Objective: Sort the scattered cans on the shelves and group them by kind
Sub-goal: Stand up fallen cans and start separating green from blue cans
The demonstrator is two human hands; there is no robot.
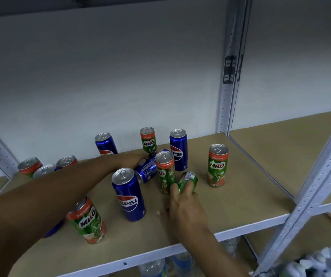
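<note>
Left hand (134,159) grips Pepsi can (146,171) (apparently tipped).

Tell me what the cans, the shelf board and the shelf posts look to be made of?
Cans, like the Pepsi can: thin metal, probably aluminium, with bare silvery tops, pull tabs and glossy printed sides that catch the light. Shelf board: matte tan, flat and grainless, so likely fibreboard or laminate; I cannot tell which. Posts: pale painted metal, with rows of punched holes.
</note>
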